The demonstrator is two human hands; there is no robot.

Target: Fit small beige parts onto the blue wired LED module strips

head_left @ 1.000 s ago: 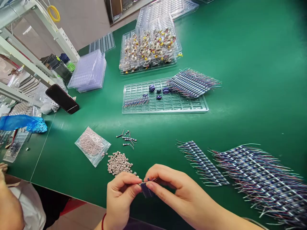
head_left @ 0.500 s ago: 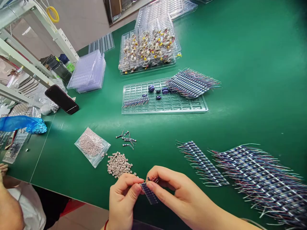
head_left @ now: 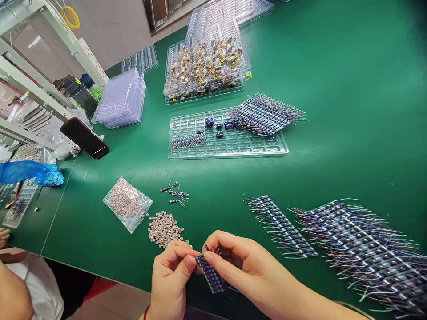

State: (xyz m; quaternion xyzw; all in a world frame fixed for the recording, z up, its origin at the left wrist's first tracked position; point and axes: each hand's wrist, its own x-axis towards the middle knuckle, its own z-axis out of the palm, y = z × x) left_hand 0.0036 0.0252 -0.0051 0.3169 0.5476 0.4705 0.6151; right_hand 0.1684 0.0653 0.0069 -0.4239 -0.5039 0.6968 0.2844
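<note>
Between my two hands, near the table's front edge, is a dark blue circuit board strip (head_left: 213,276) with rows of pale pads. My left hand (head_left: 174,271) pinches its upper left end between thumb and forefinger. With thumb and bent fingers, my right hand (head_left: 238,264) grips the same strip from the other side; thin wires show near its fingertips. Just beyond my left hand lies a heap of small round beige parts (head_left: 164,227). Several small boards with wires (head_left: 176,194) lie loose above the heap. Whatever sits under my fingertips is hidden.
A bag of beige parts (head_left: 125,202) lies left. Wired board panels (head_left: 283,229) and a larger stack (head_left: 363,253) lie right. Beyond are a clear tray (head_left: 187,153), a tray of white and yellow parts (head_left: 203,71) and a phone (head_left: 85,138). Another person's arm (head_left: 11,289) shows lower left.
The strip has tilted, so more of its padded face shows below my fingers. Both hands keep nearly the same place and grip.
</note>
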